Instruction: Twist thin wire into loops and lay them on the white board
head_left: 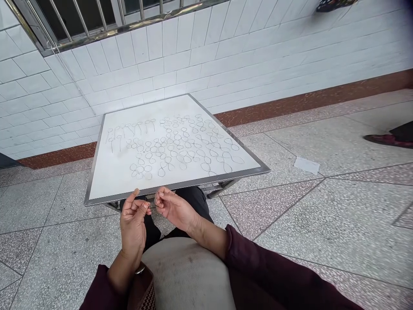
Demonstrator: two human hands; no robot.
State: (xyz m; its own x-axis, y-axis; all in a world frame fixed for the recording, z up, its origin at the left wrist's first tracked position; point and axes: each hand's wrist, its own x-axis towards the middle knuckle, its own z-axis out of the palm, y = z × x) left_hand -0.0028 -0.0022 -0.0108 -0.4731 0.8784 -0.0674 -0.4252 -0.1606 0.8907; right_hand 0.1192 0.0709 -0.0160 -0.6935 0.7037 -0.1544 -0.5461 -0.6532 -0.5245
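Note:
Close together at the near edge of the table, both hands are in a pinch. My left hand (134,217) presses thumb against fingers, with its index finger raised. A few centimetres to the right, my right hand (172,209) has its fingertips curled and pressed together. What shows between them is a faint thin wire, hard to make out. Beyond the hands, many thin dark wire loops (185,144) lie spread over the white tabletop (106,181). Some are twisted into figure-eights or rounded clusters. Several wires with one loop and a straight tail (138,127) lie at the far left.
The table has a grey metal rim (226,175) and stands near a white tiled wall (180,56) with a barred window (90,21). A white paper (306,165) lies on the speckled floor. Another person's shoe (389,140) shows at right. A pale cloth (190,271) covers my lap.

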